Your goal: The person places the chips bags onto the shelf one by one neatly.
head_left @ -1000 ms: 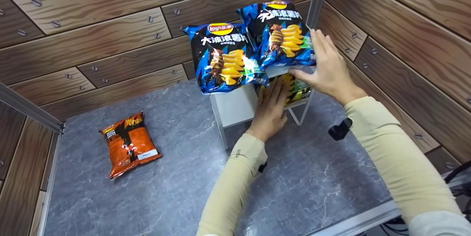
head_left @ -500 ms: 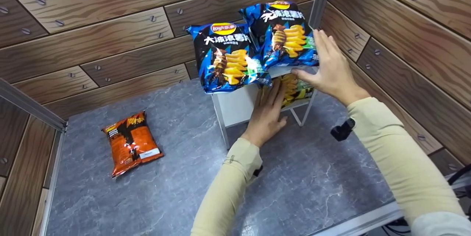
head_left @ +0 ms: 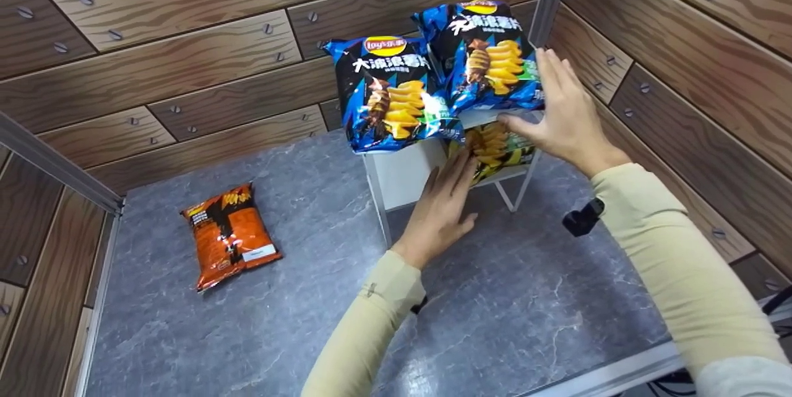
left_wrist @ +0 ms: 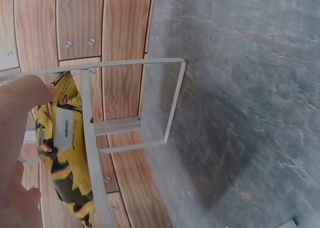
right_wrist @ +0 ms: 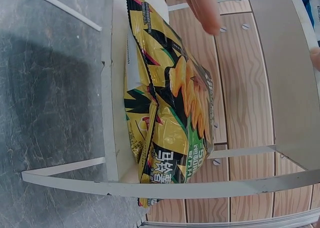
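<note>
Two blue-and-black chip bags lie side by side on top of a white shelf rack (head_left: 405,183), a left bag (head_left: 387,97) and a right bag (head_left: 486,60). On the lower shelf sits a yellow chip bag (right_wrist: 175,103). My left hand (head_left: 436,214), fingers straight, is in front of the yellow bag; the head view does not settle whether fingertips touch it. My right hand (head_left: 569,119) has its straight fingers along the right blue bag's right side. Its thumb lies at the rack's front edge.
An orange chip bag (head_left: 232,236) lies on the grey marbled table (head_left: 322,323), left of the rack. Wood-patterned walls (head_left: 204,20) enclose the back and sides. A metal rail (head_left: 606,372) runs along the front right edge.
My left hand has drawn back from the lower shelf, down and to the left, uncovering more of the yellow bag. My right hand keeps its place beside the right blue bag.
</note>
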`<state>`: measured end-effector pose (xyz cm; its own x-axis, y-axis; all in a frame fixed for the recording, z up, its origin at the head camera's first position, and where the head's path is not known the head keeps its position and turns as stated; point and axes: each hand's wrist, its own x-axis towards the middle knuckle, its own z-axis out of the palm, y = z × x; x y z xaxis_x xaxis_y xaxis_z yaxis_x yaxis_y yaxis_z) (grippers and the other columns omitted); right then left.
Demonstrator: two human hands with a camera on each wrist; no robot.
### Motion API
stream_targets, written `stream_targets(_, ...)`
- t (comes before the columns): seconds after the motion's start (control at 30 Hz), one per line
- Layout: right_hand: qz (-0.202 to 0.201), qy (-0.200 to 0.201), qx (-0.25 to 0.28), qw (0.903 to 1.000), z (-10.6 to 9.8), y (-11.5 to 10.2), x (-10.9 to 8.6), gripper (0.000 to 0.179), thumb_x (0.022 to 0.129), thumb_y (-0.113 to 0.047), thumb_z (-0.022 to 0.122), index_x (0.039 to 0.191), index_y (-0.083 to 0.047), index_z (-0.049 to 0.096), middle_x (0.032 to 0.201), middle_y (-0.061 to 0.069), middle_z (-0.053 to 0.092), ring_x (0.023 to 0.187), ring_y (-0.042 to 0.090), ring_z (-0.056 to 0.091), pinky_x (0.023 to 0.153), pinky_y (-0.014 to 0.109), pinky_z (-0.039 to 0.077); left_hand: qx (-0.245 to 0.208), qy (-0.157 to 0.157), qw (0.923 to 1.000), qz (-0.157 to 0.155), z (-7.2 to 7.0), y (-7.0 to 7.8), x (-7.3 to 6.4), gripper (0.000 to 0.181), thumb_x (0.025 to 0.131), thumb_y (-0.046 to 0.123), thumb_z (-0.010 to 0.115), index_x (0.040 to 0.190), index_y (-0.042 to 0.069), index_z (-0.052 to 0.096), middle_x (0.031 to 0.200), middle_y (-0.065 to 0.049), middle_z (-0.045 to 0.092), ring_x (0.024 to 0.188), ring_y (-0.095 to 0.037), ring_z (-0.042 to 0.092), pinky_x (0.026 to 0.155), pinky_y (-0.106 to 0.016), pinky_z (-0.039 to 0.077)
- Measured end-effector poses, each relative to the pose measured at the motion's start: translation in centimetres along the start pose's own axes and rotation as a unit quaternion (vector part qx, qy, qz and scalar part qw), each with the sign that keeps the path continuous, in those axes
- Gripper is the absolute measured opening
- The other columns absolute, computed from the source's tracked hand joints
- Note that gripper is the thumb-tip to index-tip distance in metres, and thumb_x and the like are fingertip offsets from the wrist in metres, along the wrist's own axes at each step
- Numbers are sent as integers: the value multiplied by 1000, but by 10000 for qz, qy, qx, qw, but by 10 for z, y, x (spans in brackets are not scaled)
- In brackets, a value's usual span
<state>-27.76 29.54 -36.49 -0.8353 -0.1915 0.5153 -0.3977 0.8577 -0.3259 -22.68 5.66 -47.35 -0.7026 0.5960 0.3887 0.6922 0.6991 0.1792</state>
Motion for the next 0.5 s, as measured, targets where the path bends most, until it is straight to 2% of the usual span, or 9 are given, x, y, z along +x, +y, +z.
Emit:
stream_targets(0.23,-55,104,47,9999,1,0,1,103,82,-46,76,156,0,21,161,25,25,151,38,23,126,47,15,57,319,9993,178,-4,-7,-24,90,90,34,70,158,3,19,164,-16,23,152,-31,23,122,-46,27)
stream_targets(0.5,105,-73,32,9999,1,1,0,104,83,-51,73,158,-4,17,164,21,20,153,36,18,126,48,14,37,569,9971,495,-9,-16,-53,85,90,31,70,155,0,25,160,-18,31,151,-30,27,121,-44,31)
